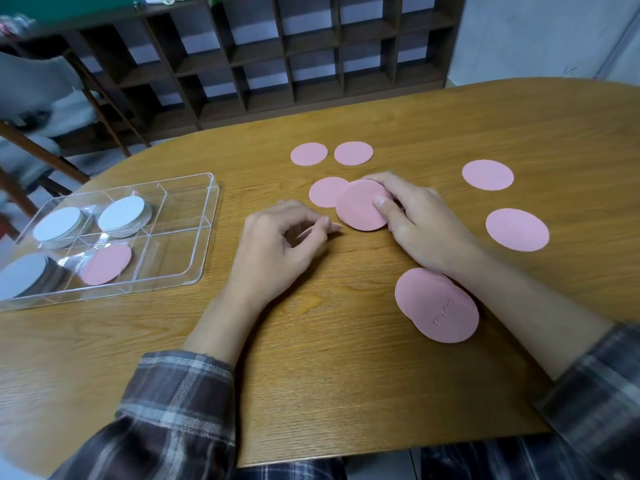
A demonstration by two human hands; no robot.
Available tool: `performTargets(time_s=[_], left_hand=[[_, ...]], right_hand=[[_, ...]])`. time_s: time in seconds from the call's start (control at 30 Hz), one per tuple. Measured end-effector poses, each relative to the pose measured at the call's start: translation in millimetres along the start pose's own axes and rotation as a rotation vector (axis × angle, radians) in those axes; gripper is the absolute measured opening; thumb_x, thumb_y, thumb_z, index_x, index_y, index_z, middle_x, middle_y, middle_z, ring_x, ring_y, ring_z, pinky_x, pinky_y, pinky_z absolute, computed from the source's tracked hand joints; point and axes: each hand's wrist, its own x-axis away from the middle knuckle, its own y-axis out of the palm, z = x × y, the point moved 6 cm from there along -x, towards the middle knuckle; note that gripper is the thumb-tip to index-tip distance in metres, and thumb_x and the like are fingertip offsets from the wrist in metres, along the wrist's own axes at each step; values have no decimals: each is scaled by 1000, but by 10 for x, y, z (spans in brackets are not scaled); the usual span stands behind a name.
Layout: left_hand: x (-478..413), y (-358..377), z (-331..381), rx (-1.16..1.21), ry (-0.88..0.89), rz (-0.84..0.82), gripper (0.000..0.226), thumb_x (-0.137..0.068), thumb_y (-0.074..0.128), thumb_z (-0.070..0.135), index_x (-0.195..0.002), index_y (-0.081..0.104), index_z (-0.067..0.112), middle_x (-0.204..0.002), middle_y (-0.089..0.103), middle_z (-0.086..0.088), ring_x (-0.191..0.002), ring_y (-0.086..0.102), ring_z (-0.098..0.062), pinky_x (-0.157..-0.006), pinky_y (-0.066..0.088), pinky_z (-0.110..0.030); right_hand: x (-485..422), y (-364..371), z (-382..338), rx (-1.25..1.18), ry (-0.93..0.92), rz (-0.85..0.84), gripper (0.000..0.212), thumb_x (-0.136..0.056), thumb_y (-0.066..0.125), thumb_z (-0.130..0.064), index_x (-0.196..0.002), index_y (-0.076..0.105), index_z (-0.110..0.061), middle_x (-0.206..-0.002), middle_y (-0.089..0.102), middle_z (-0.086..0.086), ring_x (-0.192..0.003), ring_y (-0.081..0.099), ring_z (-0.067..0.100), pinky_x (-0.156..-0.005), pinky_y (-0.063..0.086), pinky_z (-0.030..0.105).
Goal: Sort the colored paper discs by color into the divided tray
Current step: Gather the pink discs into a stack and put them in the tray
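Observation:
Several pink paper discs lie scattered on the wooden table (346, 375). My right hand (419, 223) grips a tilted pink disc (360, 211) that overlaps a flat disc (323, 190). My left hand (277, 244) pinches another pink disc (334, 227) edge-on between thumb and fingers. The clear divided tray (207, 216) sits at the left. It holds three stacks of white discs (124, 211) and one pink disc (105, 264) in a near-middle compartment. Two overlapping pink discs (440, 306) lie under my right forearm.
More pink discs lie at the far middle (309, 154), (353, 153) and at the right (487, 174), (516, 229). A dark wooden shelf unit (277, 57) stands beyond the table. A chair (41, 109) is at the far left.

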Motion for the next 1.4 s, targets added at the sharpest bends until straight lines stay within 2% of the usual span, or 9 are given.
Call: performTargets(time_s=[0.27, 0.37, 0.47, 0.6, 0.77, 0.93, 1.07, 1.23, 1.4], left_hand=[[-3, -17, -21, 86, -68, 60, 14, -102, 67, 22, -94, 77, 16, -76, 70, 9, -63, 66, -17, -60, 53, -39], [-2, 29, -56, 173, -125, 55, 10, -101, 70, 19, -95, 75, 13, -73, 71, 2, -57, 71, -20, -57, 60, -44], [3, 54, -67, 199, -150, 71, 6, -98, 73, 18, -101, 71, 14, -73, 71, 0, -58, 73, -20, -59, 61, -44], [6, 57, -67, 191, -182, 84, 31, -94, 78, 18, -123, 69, 19, -75, 72, -1, -61, 74, -16, -67, 62, -36], [-21, 77, -93, 102, -152, 137, 21, -93, 79, 26, -112, 79, 18, -79, 74, 4, -64, 73, -13, -69, 61, -37], [-14, 46, -46, 28, -91, 220, 15, -90, 82, 28, -101, 83, 18, -83, 70, 5, -70, 69, -6, -70, 53, -17], [4, 54, -33, 14, -67, 225, 15, -91, 81, 29, -102, 83, 18, -83, 67, 4, -71, 64, -7, -68, 46, -14], [25, 104, 63, 48, -69, 163, 30, -90, 81, 31, -117, 73, 20, -84, 64, 4, -64, 56, -16, -65, 41, -13], [68, 315, 130, 156, -138, 4, 22, -86, 85, 35, -95, 74, 19, -71, 66, 4, -59, 55, -15, -62, 45, -21]], right_hand=[[32, 9, -66, -55, -6, -4, 42, -108, 46, -16, -145, 57, -32, -77, 63, -7, -74, 57, 11, -76, 45, 25], [36, 10, -99, -51, -28, -19, 42, -108, 44, -14, -144, 59, -31, -80, 59, -41, -83, 56, -10, -79, 38, 10], [47, 9, -116, -70, -27, -37, 41, -109, 43, -12, -141, 62, -29, -79, 54, -50, -85, 54, -16, -82, 35, 9], [52, 29, -126, -74, -26, -42, 38, -109, 42, -17, -135, 64, -34, -83, 59, -42, -83, 56, -7, -83, 42, 26], [58, 71, -163, -47, -20, -104, 39, -111, 39, -20, -143, 59, -30, -82, 58, -45, -89, 54, -13, -81, 35, 8], [46, 128, -170, 71, -62, -91, 43, -107, 52, -29, -150, 51, -27, -95, 65, -16, -81, 57, -5, -77, 41, 10], [29, 122, -138, 90, -108, -84, 28, -105, 53, -25, -132, 58, -29, -106, 70, -6, -90, 61, 9, -83, 51, 36], [55, 3, -73, 56, -89, -26, 21, -103, 57, -23, -124, 62, -25, -93, 65, -13, -79, 57, -2, -74, 45, 23], [108, -260, 45, -17, -16, 81, 20, -103, 56, -21, -121, 62, -28, -86, 63, -11, -76, 57, 5, -67, 41, 15]])
